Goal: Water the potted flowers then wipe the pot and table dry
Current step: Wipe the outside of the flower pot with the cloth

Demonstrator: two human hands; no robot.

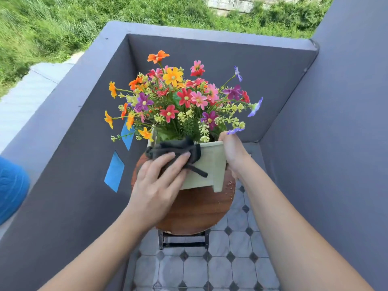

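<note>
A pale green square pot (211,164) full of colourful flowers (180,97) is tilted toward me, lifted a little above the round wooden table (195,213). My left hand (159,183) presses a dark grey cloth (175,151) flat against the pot's near face and rim, fingers straight. My right hand (231,154) grips the pot's right side and corner. Small water drops show on the table near its right edge.
Grey balcony walls (273,87) close in on the left, back and right. Blue tape patches (114,172) are stuck on the left wall. The floor (220,265) has grey octagon tiles. The table's black frame shows below it. Grass lies beyond the wall.
</note>
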